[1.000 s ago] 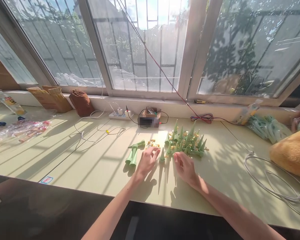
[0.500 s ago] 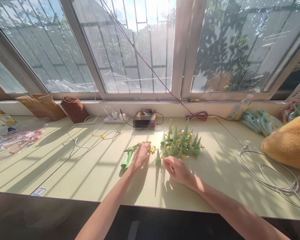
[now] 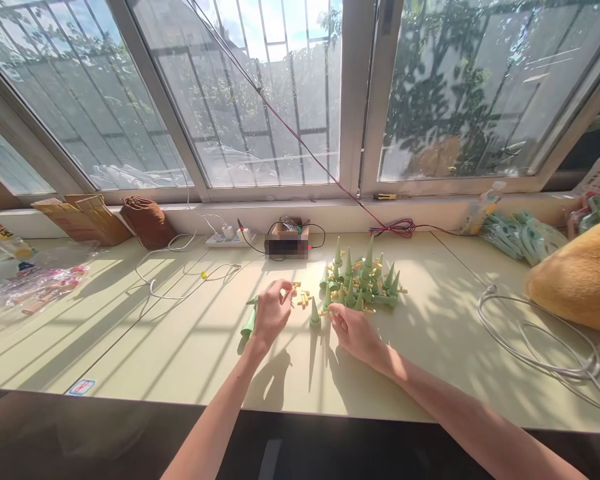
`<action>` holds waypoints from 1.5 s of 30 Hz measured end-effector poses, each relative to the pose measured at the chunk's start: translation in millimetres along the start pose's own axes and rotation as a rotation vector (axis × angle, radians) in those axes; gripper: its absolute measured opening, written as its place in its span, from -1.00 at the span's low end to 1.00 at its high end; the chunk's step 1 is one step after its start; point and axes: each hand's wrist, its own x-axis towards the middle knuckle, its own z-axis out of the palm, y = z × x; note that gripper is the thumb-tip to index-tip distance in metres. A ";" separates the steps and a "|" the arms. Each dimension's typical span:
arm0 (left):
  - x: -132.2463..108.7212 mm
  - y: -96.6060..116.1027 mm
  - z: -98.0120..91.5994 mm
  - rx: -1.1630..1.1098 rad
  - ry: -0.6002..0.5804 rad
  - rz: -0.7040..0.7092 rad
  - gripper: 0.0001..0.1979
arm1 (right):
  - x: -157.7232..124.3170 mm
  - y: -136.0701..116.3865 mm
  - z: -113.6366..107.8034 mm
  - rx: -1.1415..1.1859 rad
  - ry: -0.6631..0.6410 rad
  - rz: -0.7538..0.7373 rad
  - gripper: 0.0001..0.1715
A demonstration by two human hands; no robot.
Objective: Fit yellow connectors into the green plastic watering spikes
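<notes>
My left hand (image 3: 273, 312) is closed in a pinch, raised over the table beside a small group of loose yellow pegs (image 3: 304, 298). Whatever lies between its fingertips is too small to make out. Partly behind that hand are green cone pieces (image 3: 249, 323) lying on their sides. My right hand (image 3: 355, 331) has its thumb and forefinger pinched at a short yellow peg (image 3: 324, 312), close to the side of an upright green cone (image 3: 315, 315). Just beyond my right hand stands a cluster of green cones (image 3: 367, 273), several with yellow pegs sticking out.
A small box (image 3: 287, 243) and a power strip (image 3: 230, 239) sit near the window ledge. Coiled grey cable (image 3: 540, 367) and a tan plush object (image 3: 577, 280) lie right. Further left are a brown pouch (image 3: 147, 223), a cardboard box (image 3: 85, 220) and plastic bags (image 3: 45, 287).
My left hand has drawn back slightly and left from the yellow pegs, its fingers lifting, and now covers more of the lying green pieces. My right hand stays beside the upright cone.
</notes>
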 end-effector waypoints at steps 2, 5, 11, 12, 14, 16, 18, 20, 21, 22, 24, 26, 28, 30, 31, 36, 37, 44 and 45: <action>-10.7 7.3 -6.2 -0.112 0.057 -0.044 -0.88 | 0.7 -0.2 -0.3 -0.014 -0.042 0.041 -0.70; -30.9 16.9 -7.9 -0.234 0.032 -0.080 -0.79 | 0.7 -0.6 -0.6 -0.049 -0.106 0.078 -0.69; -57.6 24.3 8.2 -0.385 -0.095 -0.112 -0.82 | 0.3 -1.8 -2.4 -0.054 -0.173 0.075 -0.72; -58.9 25.1 10.8 -0.417 -0.109 -0.138 -0.82 | 0.5 -2.0 -2.8 -0.046 -0.169 0.078 -0.72; -59.6 27.4 14.5 -0.501 -0.136 -0.197 -0.82 | 0.9 -2.5 -3.6 -0.024 -0.151 0.079 -0.73; -58.9 30.0 16.7 -0.585 -0.162 -0.263 -0.79 | 1.1 -3.0 -4.3 0.004 -0.120 0.061 -0.74; -57.7 31.9 18.5 -0.648 -0.197 -0.329 -0.75 | 0.8 -3.8 -5.1 0.036 -0.092 0.018 -0.74; -56.4 32.6 20.6 -0.693 -0.227 -0.375 -0.70 | 0.3 -5.1 -6.1 0.066 -0.080 -0.028 -0.74; -55.7 32.6 21.9 -0.710 -0.236 -0.387 -0.68 | 0.1 -5.7 -6.8 0.079 -0.076 -0.049 -0.75; -55.0 32.6 23.3 -0.723 -0.239 -0.394 -0.66 | 0.0 -6.3 -7.4 0.089 -0.073 -0.069 -0.75; -53.8 33.5 25.7 -0.736 -0.231 -0.402 -0.62 | 0.0 -7.0 -8.6 0.109 -0.065 -0.109 -0.76; -52.8 36.6 27.4 -0.747 -0.216 -0.405 -0.60 | 0.4 -6.9 -9.4 0.123 -0.053 -0.145 -0.76; -52.1 41.3 28.2 -0.750 -0.211 -0.400 -0.58 | 0.9 -6.4 -9.8 0.127 -0.035 -0.174 -0.76; -51.6 45.5 28.3 -0.735 -0.222 -0.380 -0.56 | 1.4 -6.4 -10.2 0.125 -0.007 -0.190 -0.75; -51.2 46.5 28.1 -0.719 -0.233 -0.366 -0.55 | 1.7 -6.6 -10.5 0.126 0.008 -0.193 -0.74; -43.2 39.2 20.5 -0.561 -0.136 -0.269 -0.52 | 3.5 -8.8 -13.6 0.160 0.097 -0.093 -0.71; -40.0 36.4 18.0 -0.511 -0.068 -0.238 -0.56 | 4.0 -8.7 -14.2 0.163 0.122 -0.057 -0.71; -24.0 18.9 17.3 -0.295 -0.037 0.045 -0.72 | 6.4 -3.2 -11.9 0.087 0.169 0.059 -0.79; -24.6 16.3 20.4 -0.270 -0.061 0.068 -0.73 | 6.4 -2.9 -11.4 0.075 0.163 0.061 -0.80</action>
